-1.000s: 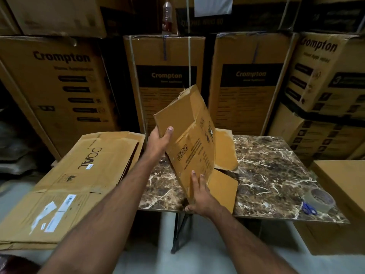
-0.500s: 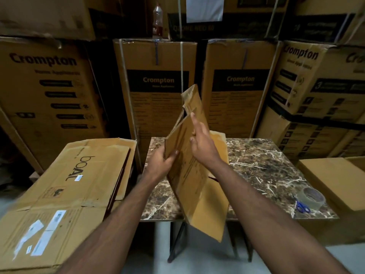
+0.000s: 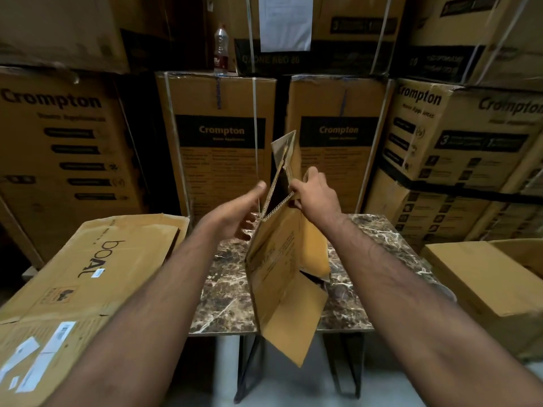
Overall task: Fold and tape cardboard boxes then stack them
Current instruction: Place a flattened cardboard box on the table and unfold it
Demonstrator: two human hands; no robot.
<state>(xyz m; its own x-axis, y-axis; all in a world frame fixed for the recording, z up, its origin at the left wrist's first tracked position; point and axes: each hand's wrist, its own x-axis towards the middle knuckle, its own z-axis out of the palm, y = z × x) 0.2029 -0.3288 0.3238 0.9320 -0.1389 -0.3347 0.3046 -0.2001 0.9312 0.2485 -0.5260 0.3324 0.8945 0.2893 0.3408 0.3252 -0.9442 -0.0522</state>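
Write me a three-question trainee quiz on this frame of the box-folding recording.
1. True or false: the small cardboard box lies flat on the marble table.
2. Which hand pinches the box's top edge? A left hand B right hand
3. What stands on the carton behind, upper left of centre?

Key: 1 false, it is held upright, partly opened. 2 B. 3 a plastic bottle.

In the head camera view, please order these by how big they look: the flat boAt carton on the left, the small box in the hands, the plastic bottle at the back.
1. Flat boAt carton, largest, though it also lies nearest the camera.
2. Small box, gripped by the right hand.
3. Plastic bottle, smallest, but farthest away.
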